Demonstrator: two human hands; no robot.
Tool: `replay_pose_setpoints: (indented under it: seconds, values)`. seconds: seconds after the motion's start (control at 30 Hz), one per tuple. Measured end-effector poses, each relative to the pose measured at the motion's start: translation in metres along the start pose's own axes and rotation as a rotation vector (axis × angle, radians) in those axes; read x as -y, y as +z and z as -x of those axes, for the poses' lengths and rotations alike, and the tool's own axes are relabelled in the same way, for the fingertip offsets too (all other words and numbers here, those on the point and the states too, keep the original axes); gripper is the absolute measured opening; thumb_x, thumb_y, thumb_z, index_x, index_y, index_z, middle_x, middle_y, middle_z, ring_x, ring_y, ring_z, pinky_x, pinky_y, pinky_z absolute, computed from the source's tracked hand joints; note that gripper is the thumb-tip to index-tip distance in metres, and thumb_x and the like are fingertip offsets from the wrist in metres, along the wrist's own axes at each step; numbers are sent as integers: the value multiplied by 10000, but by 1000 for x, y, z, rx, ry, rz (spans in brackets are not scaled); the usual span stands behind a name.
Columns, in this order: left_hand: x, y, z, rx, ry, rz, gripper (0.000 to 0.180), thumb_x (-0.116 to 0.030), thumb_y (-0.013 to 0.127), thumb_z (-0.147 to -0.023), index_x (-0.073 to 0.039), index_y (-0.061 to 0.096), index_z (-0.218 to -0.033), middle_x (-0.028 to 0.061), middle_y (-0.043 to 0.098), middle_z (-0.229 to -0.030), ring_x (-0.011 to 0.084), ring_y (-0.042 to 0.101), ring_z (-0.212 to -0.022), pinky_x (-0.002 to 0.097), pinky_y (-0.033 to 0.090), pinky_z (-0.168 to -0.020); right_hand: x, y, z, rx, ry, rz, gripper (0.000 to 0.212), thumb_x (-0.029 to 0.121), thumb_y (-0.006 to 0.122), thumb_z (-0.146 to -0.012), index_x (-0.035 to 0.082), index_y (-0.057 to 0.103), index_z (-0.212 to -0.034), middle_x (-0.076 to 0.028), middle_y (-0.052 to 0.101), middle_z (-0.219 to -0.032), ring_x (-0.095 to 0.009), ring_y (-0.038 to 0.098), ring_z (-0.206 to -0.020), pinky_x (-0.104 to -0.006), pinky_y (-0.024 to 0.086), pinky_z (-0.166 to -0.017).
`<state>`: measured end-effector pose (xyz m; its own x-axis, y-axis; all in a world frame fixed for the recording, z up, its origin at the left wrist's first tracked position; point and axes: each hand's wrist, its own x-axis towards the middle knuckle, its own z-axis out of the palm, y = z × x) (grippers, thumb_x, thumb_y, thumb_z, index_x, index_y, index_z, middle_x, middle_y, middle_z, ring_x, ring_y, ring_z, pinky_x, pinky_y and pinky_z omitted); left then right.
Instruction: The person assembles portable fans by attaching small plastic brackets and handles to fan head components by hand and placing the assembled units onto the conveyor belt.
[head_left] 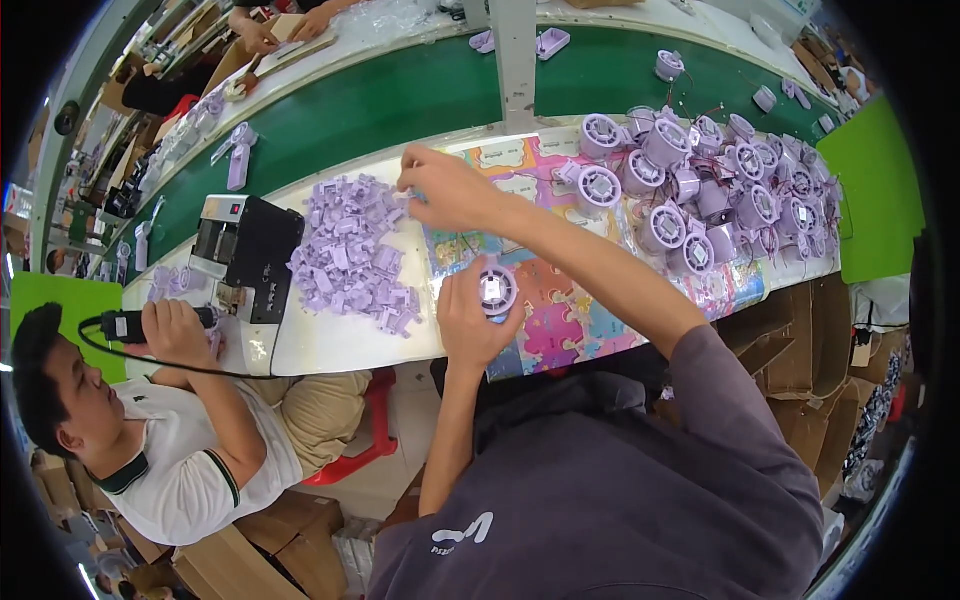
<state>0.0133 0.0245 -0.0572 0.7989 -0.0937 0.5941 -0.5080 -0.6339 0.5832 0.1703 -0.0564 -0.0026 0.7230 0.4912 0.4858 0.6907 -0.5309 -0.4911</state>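
My left hand [472, 325] is closed around a round lilac fan housing [497, 289], held upright over the mat with its open side up. A small pale circuit board shows in the middle of the ring, and thin wires lie by its far edge. Farther off, my right hand [445, 190] has its fingers curled at the right edge of a heap of small lilac plastic parts [350, 250]. Its fingertips pinch at one small part there, which the fingers largely cover. My right forearm crosses above the colourful mat [560, 320].
Many lilac fan housings [665, 145] with wires are heaped at the right. A green conveyor belt [400, 95] runs behind the table, under a metal post [515, 60]. At the left, a co-worker [165, 440] holds a corded black tool [125, 325] beside a black machine [260, 255].
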Motion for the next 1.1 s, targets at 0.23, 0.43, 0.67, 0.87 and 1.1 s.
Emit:
replay_pose_setpoints:
  seconds: [0.23, 0.43, 0.67, 0.87, 1.1]
  values:
    - [5, 3, 19, -8, -171, 43, 680, -181, 851, -661, -11, 483, -1207, 205, 612, -1081, 397, 590, -964, 483, 487, -842, 12, -72, 57, 208, 333, -462, 246, 191, 627, -924, 15, 672, -1090, -70, 636, -860, -159, 628, -785, -318, 508, -710]
    - [9, 5, 20, 13, -153, 143, 670, -132, 834, -662, -15, 448, -1197, 215, 603, -1160, 392, 589, -1026, 464, 489, -896, 5, -60, 102, 185, 400, -437, 221, 213, 637, -960, 7, 662, -1034, -101, 689, -814, -185, 663, -743, -335, 515, -684]
    - [14, 6, 20, 20, -46, 103, 728, -93, 855, -682, -1, 395, -1239, 223, 589, -1212, 331, 652, -1036, 402, 539, -896, 3, -55, 108, 337, 509, -472, 270, 204, 675, -920, -29, 684, -1057, -184, 723, -892, -296, 709, -827, -385, 543, -755]
    - [-2, 1, 17, 64, -315, 533, 820, -2, 823, -694, -14, 332, -1351, 180, 544, -1264, 280, 578, -1173, 374, 478, -1005, 21, -57, 122, 170, 536, -483, 261, 164, 676, -944, -62, 660, -1074, -152, 705, -838, -203, 678, -739, -336, 533, -688]
    - [-12, -6, 8, 171, -714, 905, 214, -123, 589, -1016, 21, 619, -1172, 81, 655, -1074, 128, 610, -1017, 274, 491, -886, 60, -66, 159, 15, 523, -480, 258, 89, 661, -933, -23, 621, -1162, -120, 661, -952, -165, 648, -757, -312, 519, -683]
